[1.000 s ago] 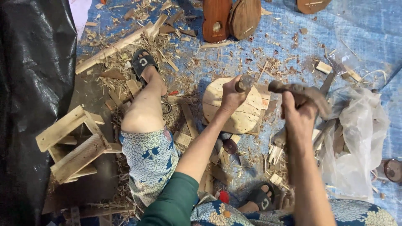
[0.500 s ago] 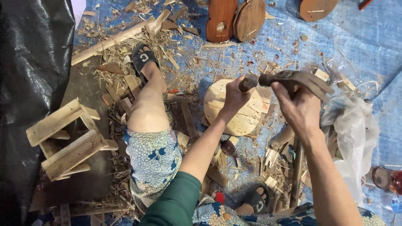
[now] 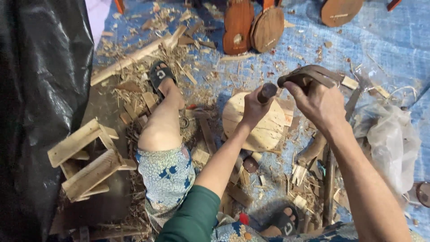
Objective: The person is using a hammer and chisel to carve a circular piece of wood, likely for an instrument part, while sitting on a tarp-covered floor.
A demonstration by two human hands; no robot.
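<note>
We counted two hands at work, the left hand (image 3: 254,107) and the right hand (image 3: 320,105), one mallet (image 3: 309,75), one chisel (image 3: 267,92) and one round pale wooden blank (image 3: 260,130) at centre. Three brown instrument bodies (image 3: 266,28) lay along the top, one small wooden stool (image 3: 87,157) at lower left, and two sandals (image 3: 159,75).

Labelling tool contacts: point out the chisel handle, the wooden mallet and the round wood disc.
chisel handle (image 3: 267,92), head view, on the dark rounded top above the left hand's grip.
wooden mallet (image 3: 309,74), head view, on its dark head.
round wood disc (image 3: 264,130), head view, on its pale bare face.
</note>
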